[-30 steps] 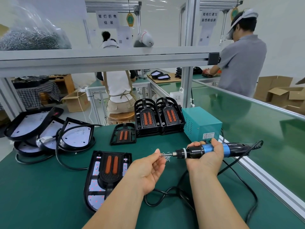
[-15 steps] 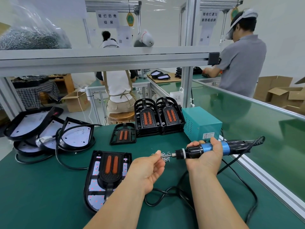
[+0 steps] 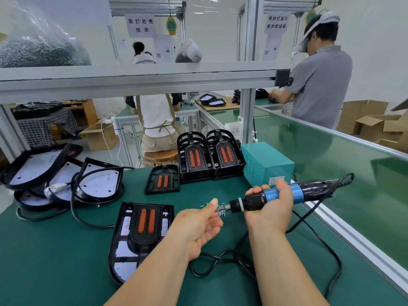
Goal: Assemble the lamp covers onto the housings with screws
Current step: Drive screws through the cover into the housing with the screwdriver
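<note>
A black lamp housing (image 3: 123,246) lies on the green mat with a black cover with two orange strips (image 3: 146,220) set on it. My right hand (image 3: 271,208) grips a blue-and-black electric screwdriver (image 3: 309,191), held level with its bit pointing left. My left hand (image 3: 196,226) is at the bit's tip, where thumb and forefinger pinch a small screw that the thumb mostly hides. Loose screws (image 3: 221,213) lie on the mat just beneath the tip.
Two stacks of covers (image 3: 210,155) and a single cover (image 3: 162,180) stand behind. Several open housings with wires (image 3: 97,180) lie at the left. A teal power box (image 3: 268,162) stands at the right. The screwdriver's cable (image 3: 220,261) loops over the mat. An aluminium rail (image 3: 353,244) edges the table.
The screwdriver has drifted slightly to the right. My left hand followed it and stays at the bit's tip. The lamp housing has not moved.
</note>
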